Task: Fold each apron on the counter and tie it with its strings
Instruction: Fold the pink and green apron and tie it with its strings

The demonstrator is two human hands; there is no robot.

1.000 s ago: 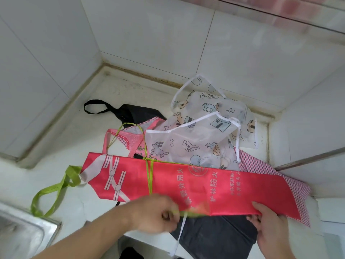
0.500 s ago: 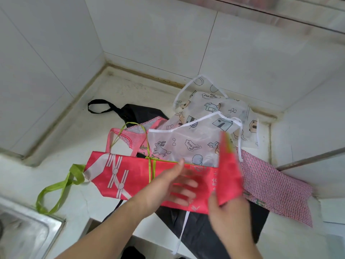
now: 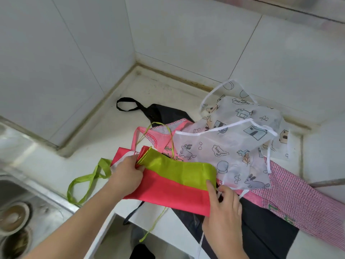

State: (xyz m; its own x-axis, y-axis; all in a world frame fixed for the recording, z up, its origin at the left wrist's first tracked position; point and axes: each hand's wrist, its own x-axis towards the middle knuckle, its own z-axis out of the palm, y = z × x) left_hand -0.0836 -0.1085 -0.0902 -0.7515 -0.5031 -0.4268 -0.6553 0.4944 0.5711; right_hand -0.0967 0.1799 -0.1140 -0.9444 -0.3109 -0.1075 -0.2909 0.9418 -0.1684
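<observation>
A red apron (image 3: 168, 191) with a lime green band (image 3: 179, 169) lies folded in half on the white counter (image 3: 97, 139). My left hand (image 3: 127, 176) pinches the layered left end of the fold. On the right end my right hand (image 3: 222, 208) presses with its fingers, the forefinger on the green band. The apron's green neck loop (image 3: 87, 180) trails left toward the sink, and a thin green string (image 3: 153, 227) hangs over the counter's front edge. Behind lie a white cartoon-print apron (image 3: 233, 146), a pink checked apron (image 3: 291, 200) and a black apron (image 3: 265, 234).
A steel sink (image 3: 20, 217) with a drain sits at the lower left. White tiled walls (image 3: 168, 34) close the counter at the back and left. The black apron's neck loop (image 3: 127, 105) lies near the corner. The counter's front edge drops off between my arms.
My right hand has carried the apron's right end across to the left and laid it down, folding the strip in half, so the green band is on top. The camera shifted right.
</observation>
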